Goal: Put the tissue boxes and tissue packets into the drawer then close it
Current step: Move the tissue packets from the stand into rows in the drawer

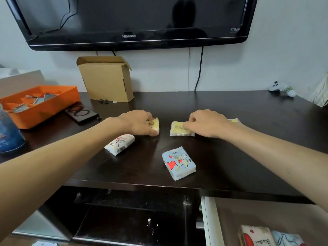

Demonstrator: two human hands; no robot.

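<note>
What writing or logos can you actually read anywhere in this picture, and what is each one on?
"Hisense": on the lower frame of the television.
"srs": small logo at the television's lower right corner.
Blue tissue packet: printed characters, too small to read.
White tissue packet: print and barcode, unreadable.
Yellow packets under the left hand and right hand: labels blurred.

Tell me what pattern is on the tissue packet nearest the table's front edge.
Light blue with red hearts and a cartoon cat, clearest in the head view.
</note>
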